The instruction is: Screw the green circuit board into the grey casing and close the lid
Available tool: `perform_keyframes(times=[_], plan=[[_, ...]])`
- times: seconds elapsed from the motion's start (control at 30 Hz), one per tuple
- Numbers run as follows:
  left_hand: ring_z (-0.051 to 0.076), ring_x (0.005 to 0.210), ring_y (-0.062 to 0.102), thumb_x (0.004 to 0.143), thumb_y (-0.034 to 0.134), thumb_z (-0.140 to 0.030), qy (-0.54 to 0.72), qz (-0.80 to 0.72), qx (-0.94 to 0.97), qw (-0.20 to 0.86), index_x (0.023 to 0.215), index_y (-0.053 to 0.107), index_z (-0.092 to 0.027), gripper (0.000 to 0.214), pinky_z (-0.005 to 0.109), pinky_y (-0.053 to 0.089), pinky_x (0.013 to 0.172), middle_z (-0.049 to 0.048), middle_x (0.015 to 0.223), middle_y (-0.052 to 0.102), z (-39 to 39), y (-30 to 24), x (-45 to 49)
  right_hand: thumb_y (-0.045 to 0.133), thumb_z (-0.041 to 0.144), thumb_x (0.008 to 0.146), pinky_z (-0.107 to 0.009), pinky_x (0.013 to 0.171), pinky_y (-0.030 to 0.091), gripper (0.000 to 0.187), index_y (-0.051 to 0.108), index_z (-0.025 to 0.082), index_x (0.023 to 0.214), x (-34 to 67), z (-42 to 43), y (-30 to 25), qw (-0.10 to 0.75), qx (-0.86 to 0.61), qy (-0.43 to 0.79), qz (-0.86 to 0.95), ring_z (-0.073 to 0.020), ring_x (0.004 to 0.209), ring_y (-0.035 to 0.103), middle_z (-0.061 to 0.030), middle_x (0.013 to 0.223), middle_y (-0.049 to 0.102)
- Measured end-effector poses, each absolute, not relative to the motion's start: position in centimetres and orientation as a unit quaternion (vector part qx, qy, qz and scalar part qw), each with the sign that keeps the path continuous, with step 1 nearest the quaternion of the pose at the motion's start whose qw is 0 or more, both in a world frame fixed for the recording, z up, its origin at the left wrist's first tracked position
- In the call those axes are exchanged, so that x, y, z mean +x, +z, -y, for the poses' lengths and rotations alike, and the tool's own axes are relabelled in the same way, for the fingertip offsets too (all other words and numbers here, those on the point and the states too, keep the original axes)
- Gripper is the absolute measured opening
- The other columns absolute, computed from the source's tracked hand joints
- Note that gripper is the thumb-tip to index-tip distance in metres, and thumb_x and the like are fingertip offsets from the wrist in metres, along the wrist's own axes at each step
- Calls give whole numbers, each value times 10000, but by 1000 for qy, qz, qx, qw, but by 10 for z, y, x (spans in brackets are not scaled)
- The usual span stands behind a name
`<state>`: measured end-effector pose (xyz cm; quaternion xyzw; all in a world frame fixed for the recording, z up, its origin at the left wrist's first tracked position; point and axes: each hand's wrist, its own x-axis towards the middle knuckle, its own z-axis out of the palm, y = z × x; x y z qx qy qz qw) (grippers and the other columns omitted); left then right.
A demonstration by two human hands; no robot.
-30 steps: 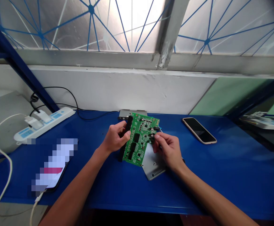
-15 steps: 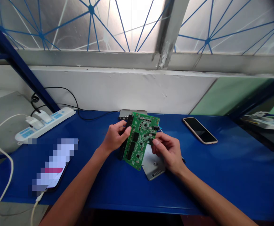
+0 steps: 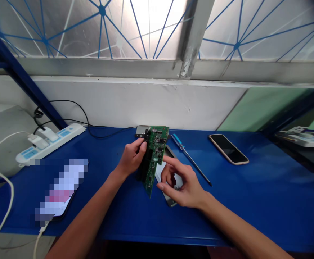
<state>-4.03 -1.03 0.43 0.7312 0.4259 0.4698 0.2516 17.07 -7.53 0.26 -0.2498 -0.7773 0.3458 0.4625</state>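
My left hand (image 3: 132, 157) grips a green circuit board (image 3: 155, 153) by its left edge, where black connectors run along it. The board is held up and turned steeply, so its component side faces right. Beside its right edge is my right hand (image 3: 182, 180), thumb and index finger spread apart with nothing between them; the index fingertip meets or nearly meets the board's edge. Partly hidden behind the board and my right hand lies a grey metal plate (image 3: 172, 202) on the table. A screwdriver (image 3: 193, 160) with a blue-and-clear handle lies to the right.
On the blue table (image 3: 240, 201), a phone in a light case (image 3: 228, 149) lies at the right. A lit, cabled phone (image 3: 62, 194) and a white power strip (image 3: 53, 142) are at the left. Another grey metal part (image 3: 141, 130) sits near the wall.
The board has turned from facing me to a steep angle. My right hand has let go of its right edge, moved slightly down and opened, uncovering the screwdriver.
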Motion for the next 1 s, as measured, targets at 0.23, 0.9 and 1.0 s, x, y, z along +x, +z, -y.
perform_keyframes(times=[0.23,0.9,1.0], plan=[[118,519,428,1039,387,-521,469,-400,735,282,896,572,-180,414,245,322,528,-29,622,495,13,2,-36,762,149,856,-238,521,438,795,405,377,1528,166,77,-3,458,-245,339,784,-103,540,487,64,733,627],[122,493,458,1029,400,-552,489,-400,703,325,893,594,-189,434,247,342,496,-22,604,512,16,-2,-27,760,161,848,-227,498,451,819,392,350,1554,163,75,-5,471,-240,321,786,-101,528,502,59,712,619],[123,501,462,1027,402,-558,487,-401,706,322,882,594,-188,441,245,343,501,-21,607,514,15,-2,-28,762,168,846,-221,491,448,817,391,341,1553,163,75,-4,470,-240,318,788,-100,527,504,58,712,618]])
